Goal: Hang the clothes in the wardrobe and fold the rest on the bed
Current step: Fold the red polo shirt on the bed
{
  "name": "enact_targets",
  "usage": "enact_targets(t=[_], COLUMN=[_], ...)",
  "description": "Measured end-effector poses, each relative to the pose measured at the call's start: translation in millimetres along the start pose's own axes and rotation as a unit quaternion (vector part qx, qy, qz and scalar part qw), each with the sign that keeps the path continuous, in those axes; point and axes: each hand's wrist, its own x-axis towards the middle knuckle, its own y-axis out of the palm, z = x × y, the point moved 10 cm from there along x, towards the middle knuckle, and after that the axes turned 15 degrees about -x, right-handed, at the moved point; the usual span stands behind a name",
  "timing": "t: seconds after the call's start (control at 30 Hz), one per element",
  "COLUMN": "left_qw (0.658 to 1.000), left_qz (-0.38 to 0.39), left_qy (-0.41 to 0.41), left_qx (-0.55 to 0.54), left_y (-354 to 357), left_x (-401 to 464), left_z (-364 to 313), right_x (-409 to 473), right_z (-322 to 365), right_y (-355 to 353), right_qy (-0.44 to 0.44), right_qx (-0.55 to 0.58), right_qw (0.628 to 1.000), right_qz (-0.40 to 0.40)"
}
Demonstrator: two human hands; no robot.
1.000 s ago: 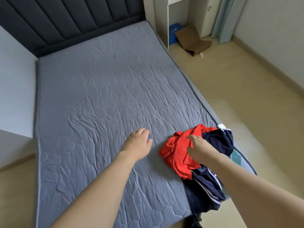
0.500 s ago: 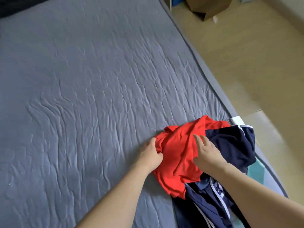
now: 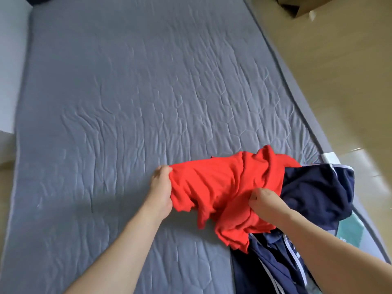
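Red shirt (image 3: pixel 224 187) lies bunched on the bed (image 3: pixel 127 102), partly over dark blue clothes (image 3: pixel 314 192). Left hand (image 3: pixel 161 187) pinches its edge; right hand (image 3: pixel 263 201) pinches its middle. Looks like pulling it free. Next: spread it flat to fold.

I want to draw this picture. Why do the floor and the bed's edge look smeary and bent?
Head view: the floor and the box are smeared by motion blur; the wide lens bows the bed edge; soft daylight leaves a faint shadow under the left hand; the red shirt and right hand look fairly sharp.
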Motion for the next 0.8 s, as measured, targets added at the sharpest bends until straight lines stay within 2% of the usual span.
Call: enact_targets(t=[0.07,0.13,0.17,0.27,0.33,0.4,0.43,0.5,0.57,0.63,0.67,0.7,0.77,0.8], left_qw=[0.996,0.994,0.994,0.986,0.984,0.979,0.977,0.963,0.914,0.817,0.757,0.714,0.649,0.634], left_qz=[-0.017,0.025,0.064,0.161,0.164,0.169,0.176,0.211,0.247,0.210,0.166,0.154,0.237,0.289], left_qy=[-0.027,-0.031,-0.022,0.023,0.030,0.042,0.069,0.164,0.241,0.303,0.333,0.345,0.306,0.250], left_qx=[-0.084,-0.101,-0.086,-0.023,-0.055,-0.106,-0.095,0.023,0.212,0.443,0.538,0.589,0.655,0.672], left_y=[-17.9,-21.1,-21.0,-33.6,-63.3,-94.6,-115.5,-156.7,-195.4,-233.2,-259.4,-285.0,-306.1,-321.3], left_x=[-16.3,-37.4,-45.0,-61.9,-64.6,-63.8,-63.4,-62.9,-62.5,-60.4,-57.8,-54.5,-51.1,-46.6], left_z=[-39.2,-74.2,-89.7,-131.8,-158.4,-184.1,-201.1,-232.3,-242.0,-235.2,-231.4,-219.1,-160.8,-126.0], right_x=[-11.4,-25.3,-28.6,-38.5,-49.0,-50.8,-53.7,-62.0,-72.8,-85.8,-91.9,-96.8,-113.2,-117.3], right_z=[16.4,42.1,64.8,154.6,213.1,251.5,272.2,315.0,355.1,383.7,400.4,415.6,409.7,408.7], right_y=[-28.2,-67.2,-82.5,-105.0,-104.2,-94.6,-91.2,-82.6,-70.0,-50.3,-23.7,17.6,88.2,110.7], right_qy=[0.016,0.000,-0.042,-0.205,-0.262,-0.256,-0.248,-0.244,-0.231,-0.227,-0.238,-0.255,-0.244,-0.233], right_qx=[0.018,0.042,0.048,-0.006,-0.080,-0.104,-0.098,-0.116,-0.193,-0.239,-0.263,-0.306,-0.406,-0.438], right_qw=[0.997,0.984,0.977,0.965,0.954,0.956,0.958,0.956,0.946,0.938,0.934,0.916,0.846,0.817], right_qz=[-0.068,-0.172,-0.201,-0.161,-0.123,-0.102,-0.105,-0.113,-0.122,-0.109,-0.053,0.043,0.245,0.293])
